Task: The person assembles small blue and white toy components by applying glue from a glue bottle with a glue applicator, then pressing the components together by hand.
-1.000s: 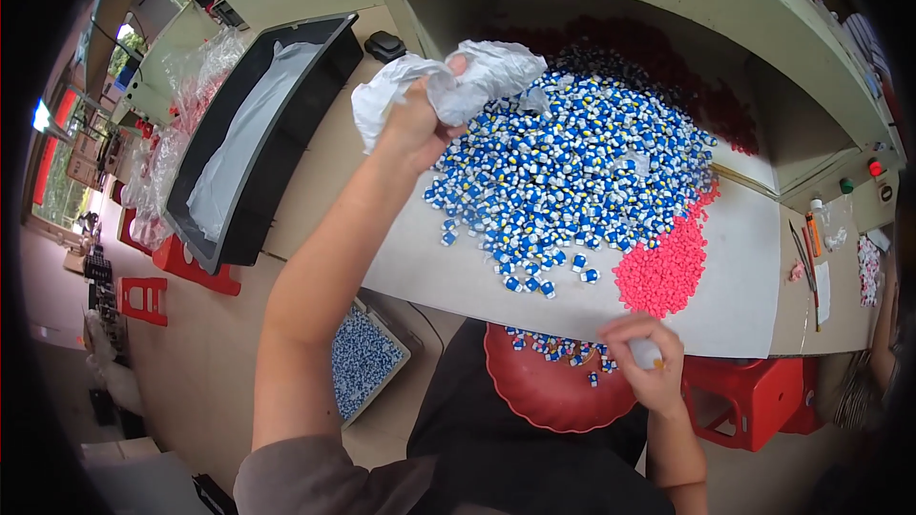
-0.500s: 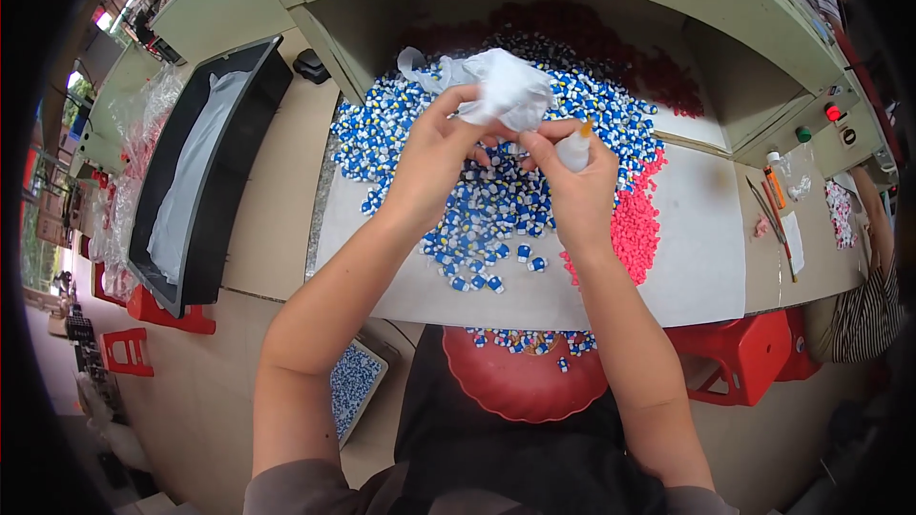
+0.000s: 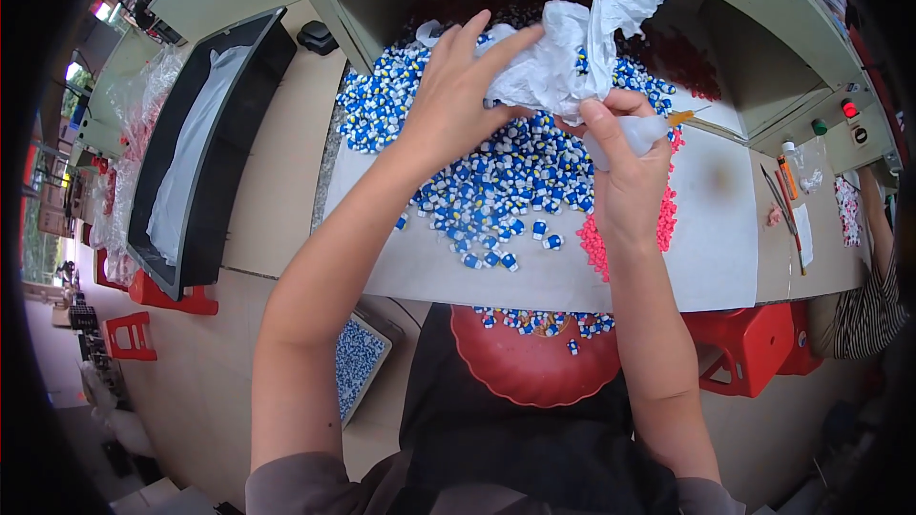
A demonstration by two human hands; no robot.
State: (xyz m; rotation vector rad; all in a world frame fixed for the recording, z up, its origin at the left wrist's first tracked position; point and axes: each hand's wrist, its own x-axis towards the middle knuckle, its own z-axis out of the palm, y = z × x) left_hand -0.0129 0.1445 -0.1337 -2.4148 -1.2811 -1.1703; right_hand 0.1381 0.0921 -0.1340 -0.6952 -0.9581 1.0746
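Observation:
My right hand (image 3: 625, 157) is closed around a small white squeeze bottle (image 3: 645, 133) with an amber needle tip, which points right. Its thumb and finger also pinch the lower edge of a crumpled white tissue (image 3: 563, 57). To the left, my left hand (image 3: 458, 91) has its fingers spread beside the tissue; a fingertip overlaps its edge, and I cannot tell whether it touches. Below both hands spreads a heap of small blue-and-white pieces (image 3: 496, 186) with yellow spots. Small pink pieces (image 3: 593, 248) lie near my right wrist.
A long black bin (image 3: 205, 162) with a white liner stands at the left. The green bench hood (image 3: 811, 29) arches overhead. Tweezers and a brush (image 3: 790, 215) lie at the right. A red scalloped bowl (image 3: 534, 372) rests at my lap, and red stools (image 3: 744, 348) stand below.
Both hands have moved apart, and my left fingers have spread. The tissue has shifted right and up with my right hand. The bottle's tip has swung from upward to rightward.

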